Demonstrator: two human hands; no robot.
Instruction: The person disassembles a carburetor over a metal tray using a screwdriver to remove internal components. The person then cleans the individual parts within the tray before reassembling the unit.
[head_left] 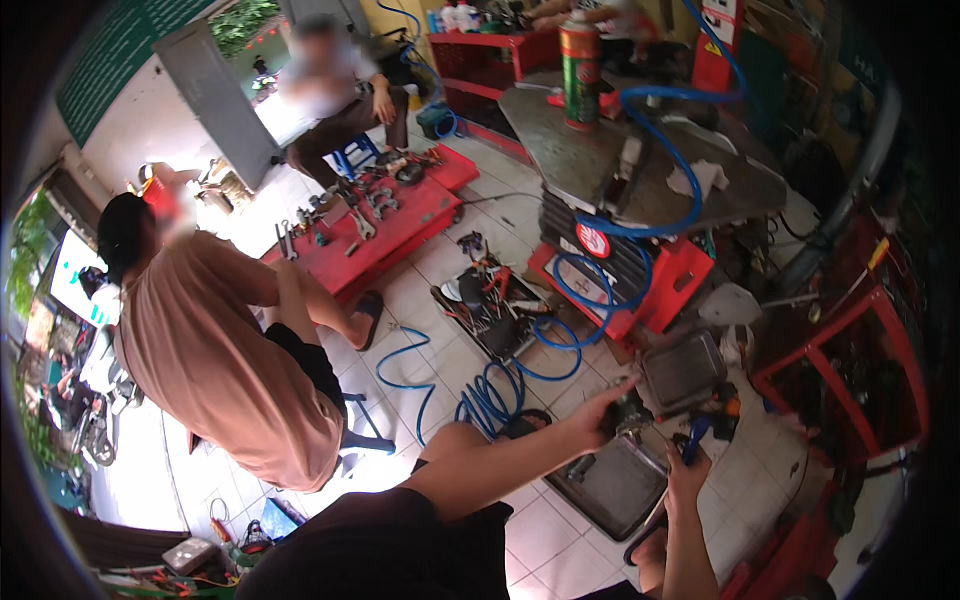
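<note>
My left hand (606, 414) is closed on a dark metal part (630, 420), held above a dark metal tray (590, 508) on the tiles. My right hand (686, 474), just right of and below that part, grips a blue tool (694, 432); its tip is too small to make out. A second grey tray (682, 362) lies beyond both hands, with a dark and yellow object (727, 408) beside it.
Coiled blue hose (487, 400) crosses the floor near a tool tray (485, 315). A person in brown (225, 360) sits left, another (332, 95) behind a red platform (360, 250) with tools. A metal-topped bench (740, 180) and red cart (840, 365) stand right.
</note>
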